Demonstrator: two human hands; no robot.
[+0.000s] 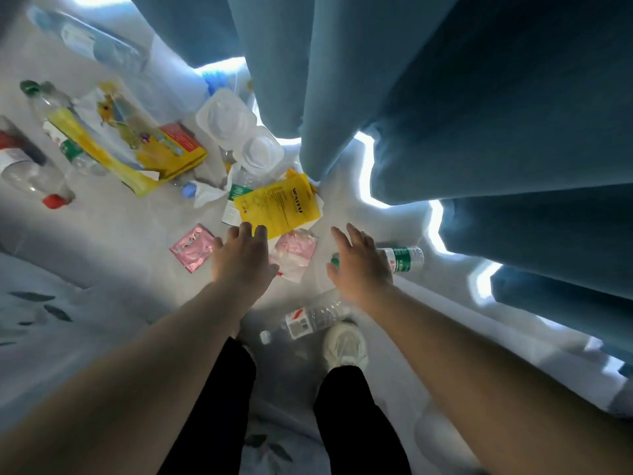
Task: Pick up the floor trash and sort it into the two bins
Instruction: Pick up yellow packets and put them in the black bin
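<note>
Floor trash (178,149) lay strewn on the pale grey floor (113,228) below the blue curtain (479,97); left hand (239,258), fingers loose and empty, hung at the near edge of the yellow printed plastic bag (277,207); right hand (359,262), fingers straight, gripping nothing, hovered over the clear green-labelled plastic bottle (402,258); pink foil sachet (193,246) just left of the left hand.

Pale floor (113,234) w/ bottles (313,317), yellow bag (281,207), pink packets (193,248).
</note>
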